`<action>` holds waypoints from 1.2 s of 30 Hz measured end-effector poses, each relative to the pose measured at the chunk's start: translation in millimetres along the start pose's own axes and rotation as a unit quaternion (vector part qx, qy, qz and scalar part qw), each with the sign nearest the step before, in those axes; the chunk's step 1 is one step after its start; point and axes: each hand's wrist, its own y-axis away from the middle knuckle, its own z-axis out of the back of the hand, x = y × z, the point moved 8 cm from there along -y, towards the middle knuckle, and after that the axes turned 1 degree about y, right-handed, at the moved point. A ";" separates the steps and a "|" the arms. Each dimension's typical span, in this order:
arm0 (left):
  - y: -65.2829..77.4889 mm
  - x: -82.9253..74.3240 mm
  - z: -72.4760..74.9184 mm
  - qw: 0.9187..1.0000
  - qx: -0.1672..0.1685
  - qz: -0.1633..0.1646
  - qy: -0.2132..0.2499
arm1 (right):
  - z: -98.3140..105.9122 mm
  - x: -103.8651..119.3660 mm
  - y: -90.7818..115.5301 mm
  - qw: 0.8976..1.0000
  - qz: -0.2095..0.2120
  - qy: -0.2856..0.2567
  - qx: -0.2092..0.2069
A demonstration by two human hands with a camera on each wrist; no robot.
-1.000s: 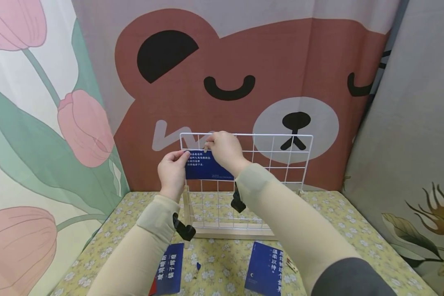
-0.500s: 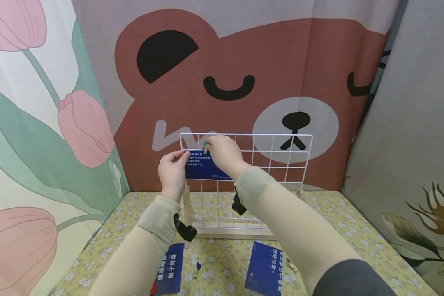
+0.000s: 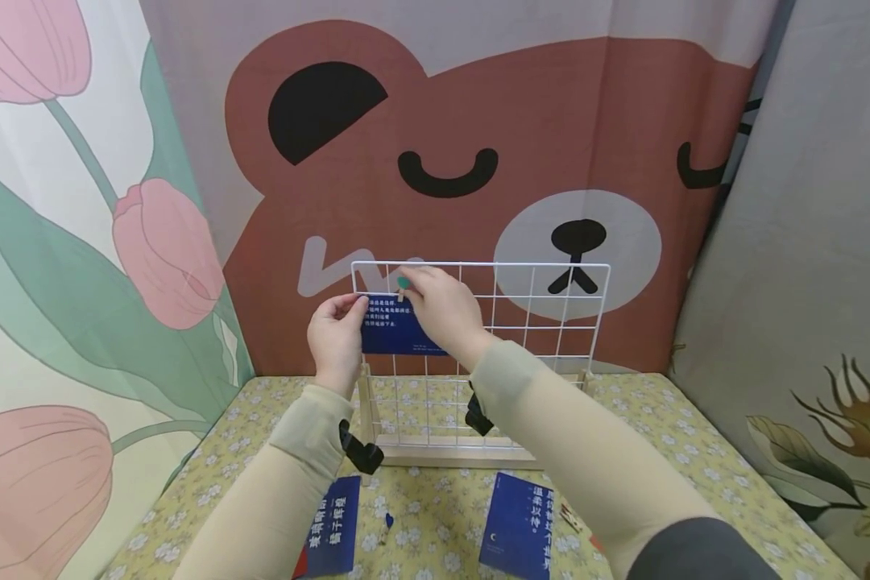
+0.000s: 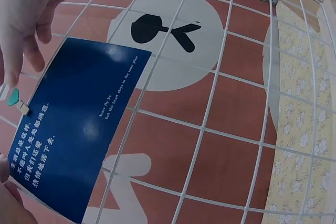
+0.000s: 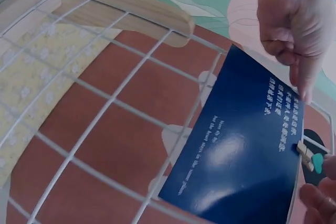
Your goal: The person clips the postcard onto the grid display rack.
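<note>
A dark blue card (image 3: 406, 334) with white print lies against the upper left of a white wire grid (image 3: 551, 264). My left hand (image 3: 337, 338) pinches the card's upper left corner between thumb and fingers. On its top edge sits a small wooden clothespin (image 4: 22, 107) with a green heart (image 4: 13, 97). Right beside that heart is my right hand (image 3: 445, 310), fingers relaxed and apart from one another. From the right wrist, the clothespin (image 5: 305, 155) straddles the card's edge, thumb and finger close by.
Wooden feet (image 3: 449, 457) support the grid on a yellow flowered tablecloth (image 3: 435, 515). Nearer me lie two more blue cards, one at left (image 3: 341, 532) and one at right (image 3: 515, 524). A blue-heart clothespin (image 3: 387, 522) lies between them; wooden clothespins (image 3: 571, 518) lie beside the right card.
My right hand has let go of the clothespin and shifted slightly right, so the green heart now shows. My left hand keeps its hold on the card's corner.
</note>
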 end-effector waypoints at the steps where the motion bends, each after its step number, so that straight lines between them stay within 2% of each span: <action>1: 0.2 -0.1 0.8 1.000 -0.002 -0.003 0.001 | 2.1 0.4 2.2 1.000 0.010 0.006 -0.012; 4: 2.0 -0.2 3.3 1.000 -0.005 -0.006 -0.003 | 8.3 0.7 9.4 0.998 0.035 0.025 -0.046; 7: 5.8 -1.3 4.4 1.000 0.003 -0.006 -0.005 | 13.5 -0.2 17.5 0.997 0.042 0.032 -0.064; 12: 15.9 -2.8 3.4 0.999 0.035 -0.002 -0.012 | 18.9 -2.3 34.3 0.992 0.063 0.041 -0.098; 16: 29.3 4.3 3.6 0.997 0.067 0.018 -0.023 | 14.9 -6.9 52.7 0.989 0.084 0.027 -0.116; 21: 52.8 19.6 5.7 0.992 0.108 0.047 -0.035 | 3.2 -17.7 78.3 0.991 0.079 0.001 -0.105; 29: 92.1 43.9 5.8 0.985 0.150 0.080 -0.033 | -14.4 -39.2 116.9 0.996 0.026 -0.029 -0.076; 33: 111.0 56.7 8.0 0.979 0.172 0.098 -0.044 | -24.1 -45.0 137.8 0.998 0.001 -0.036 -0.058; 36: 124.3 65.0 10.1 0.975 0.187 0.116 -0.036 | -32.8 -46.6 152.3 0.998 -0.013 -0.043 -0.046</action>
